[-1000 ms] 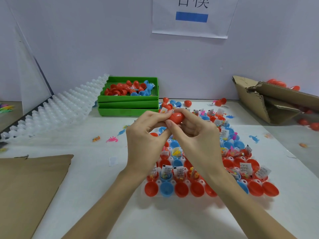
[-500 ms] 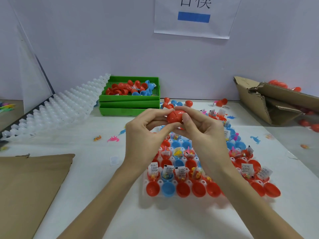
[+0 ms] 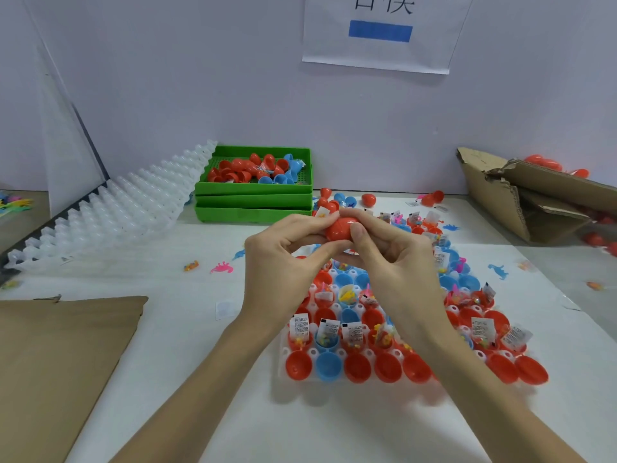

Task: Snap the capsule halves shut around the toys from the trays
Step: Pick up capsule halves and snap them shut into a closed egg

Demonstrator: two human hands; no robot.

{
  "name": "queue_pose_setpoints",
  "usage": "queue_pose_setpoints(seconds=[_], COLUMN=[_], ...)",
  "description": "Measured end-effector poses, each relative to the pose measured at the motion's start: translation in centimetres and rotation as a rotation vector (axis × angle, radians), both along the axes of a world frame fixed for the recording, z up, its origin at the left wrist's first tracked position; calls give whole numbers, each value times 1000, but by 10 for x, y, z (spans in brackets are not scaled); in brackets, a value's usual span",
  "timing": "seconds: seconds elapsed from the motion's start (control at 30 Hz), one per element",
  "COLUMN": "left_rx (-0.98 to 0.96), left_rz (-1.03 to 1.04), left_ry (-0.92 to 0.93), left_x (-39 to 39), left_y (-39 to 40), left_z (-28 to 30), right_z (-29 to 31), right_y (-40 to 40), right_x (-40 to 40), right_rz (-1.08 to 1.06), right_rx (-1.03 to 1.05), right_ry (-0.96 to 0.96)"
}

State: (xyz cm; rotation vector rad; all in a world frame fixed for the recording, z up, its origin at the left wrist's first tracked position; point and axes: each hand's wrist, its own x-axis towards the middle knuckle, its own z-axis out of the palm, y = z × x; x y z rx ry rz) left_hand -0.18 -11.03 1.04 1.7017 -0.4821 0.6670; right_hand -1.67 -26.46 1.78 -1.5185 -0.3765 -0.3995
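Head view shows both hands raised above the tray (image 3: 283,360), pinching one red capsule (image 3: 340,228) between them. The left hand (image 3: 283,262) holds the capsule's left end with thumb and fingertips curled round it; the right hand (image 3: 397,259) grips the right end, its thumb lying across the front. The two halves look joined, with a faint seam round the middle, so this capsule seems to be at or just past the snap; whether it has fully clicked I cannot tell.

Most of the work looks still to do. On the white counter (image 3: 200,329) the tray holds many open halves (image 3: 357,367), red and blue. The row nearest the person appears empty, while the rows behind carry small bagged toys (image 3: 354,332) with paper tags standing up in them, none yet capped. A few closed capsules (image 3: 368,198) lie loose on the counter behind the hands, beside the stacked green baskets (image 3: 253,203), and more red ones show behind the torn cardboard box (image 3: 534,202) at the right. The top basket holds spare loose halves. A stack of clear trays (image 3: 110,218) leans at the left, and stray little toy figures (image 3: 220,268) lie scattered on the counter.
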Motion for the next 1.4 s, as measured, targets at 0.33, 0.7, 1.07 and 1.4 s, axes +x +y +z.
queue_pose_setpoints(seconds=[0.33, 0.7, 1.07, 1.4], left_rx=[208, 262, 371, 272], left_rz=[149, 129, 1, -147], left_ry=[-163, -156, 16, -124], left_x=[-4, -4, -3, -13], left_y=[-5, -7, 5, -4], left_z=[-2, -3, 16, 19], right_z=[-1, -6, 10, 13], right_y=[2, 0, -31, -35], right_x=[-3, 3, 15, 13], right_rz=[-28, -26, 719, 948], right_rx=[-107, -155, 207, 336], right_ry=[-41, 25, 346, 366])
